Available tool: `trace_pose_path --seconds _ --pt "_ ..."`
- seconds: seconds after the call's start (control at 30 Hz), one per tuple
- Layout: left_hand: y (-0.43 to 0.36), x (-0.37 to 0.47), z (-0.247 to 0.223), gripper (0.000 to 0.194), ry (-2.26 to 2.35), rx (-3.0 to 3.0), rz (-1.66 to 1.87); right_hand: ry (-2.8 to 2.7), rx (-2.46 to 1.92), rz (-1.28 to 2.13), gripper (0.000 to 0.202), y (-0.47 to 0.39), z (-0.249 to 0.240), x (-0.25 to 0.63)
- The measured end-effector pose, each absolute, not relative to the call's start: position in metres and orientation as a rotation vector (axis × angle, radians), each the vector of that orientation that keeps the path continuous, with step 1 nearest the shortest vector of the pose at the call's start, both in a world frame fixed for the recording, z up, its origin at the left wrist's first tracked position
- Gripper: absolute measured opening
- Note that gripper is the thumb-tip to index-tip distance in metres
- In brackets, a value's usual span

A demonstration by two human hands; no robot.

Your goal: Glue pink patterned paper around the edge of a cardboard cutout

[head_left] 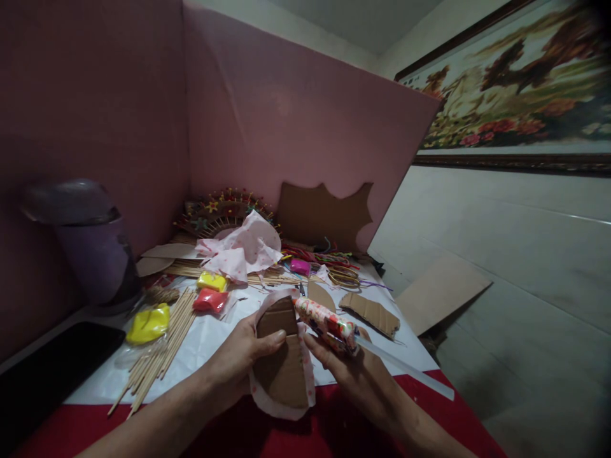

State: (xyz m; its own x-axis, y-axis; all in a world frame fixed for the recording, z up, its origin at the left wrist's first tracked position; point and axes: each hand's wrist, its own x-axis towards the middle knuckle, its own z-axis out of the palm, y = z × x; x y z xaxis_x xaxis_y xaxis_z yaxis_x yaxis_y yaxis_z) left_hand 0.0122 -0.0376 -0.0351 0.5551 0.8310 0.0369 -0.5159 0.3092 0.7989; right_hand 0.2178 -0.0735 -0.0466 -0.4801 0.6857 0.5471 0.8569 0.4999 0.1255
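Note:
My left hand (255, 346) grips the upper left side of a half-round cardboard piece (281, 362), its thumb pressed on the brown face. Pale pink spotted cloth (277, 410) lies behind the cardboard and shows all round its border. My right hand (356, 362) is wrapped round a flower-patterned hot glue gun (329, 321). A long translucent glue stick (410, 369) runs out of the gun's rear to the lower right. The gun's tip is at the cardboard's upper right edge; whether they touch, I cannot tell.
Wooden sticks (165, 353) and packets of yellow clay (149, 323) and red clay (210, 301) lie at left. Crumpled pink cloth (248, 245) sits behind. A cardboard scrap (370, 313) is at right. A lidded cup (95, 254) and a black phone-like slab (62, 369) stand far left.

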Motion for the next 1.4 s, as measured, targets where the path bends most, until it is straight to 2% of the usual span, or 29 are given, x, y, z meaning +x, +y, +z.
trace_pose_path --seconds 0.07,0.2,0.27,0.47,0.63,0.73,0.93,1.17,1.4 --pt "-0.039 0.012 -0.033 0.056 0.424 0.854 0.923 -2.318 -1.286 -0.557 0.046 -0.074 -0.044 0.217" --pt "-0.038 0.012 -0.031 0.059 0.44 0.834 0.907 -2.442 -1.239 -0.759 0.064 -0.075 -0.041 0.219" --pt "-0.038 0.011 -0.031 0.057 0.444 0.833 0.898 -2.438 -1.236 -0.788 0.066 -0.074 -0.041 0.219" --pt "-0.038 0.012 -0.031 0.051 0.442 0.834 0.904 -2.451 -1.209 -0.808 0.058 -0.074 -0.04 0.22" --pt "-0.038 0.012 -0.027 0.045 0.408 0.867 0.924 -2.367 -1.294 -0.467 0.04 -0.077 -0.039 0.218" --pt "-0.038 0.012 -0.028 0.041 0.412 0.874 0.92 -2.307 -1.328 -0.366 0.039 -0.079 -0.038 0.216" --pt "-0.039 0.013 -0.033 0.047 0.396 0.87 0.925 -2.383 -1.222 -0.46 0.044 -0.083 -0.037 0.221" --pt "-0.037 0.011 -0.035 0.046 0.433 0.884 0.924 -2.445 -1.18 -0.777 0.046 -0.082 -0.036 0.219" --pt "-0.039 0.011 -0.035 0.048 0.429 0.854 0.92 -2.402 -1.246 -0.624 0.043 -0.078 -0.038 0.219"
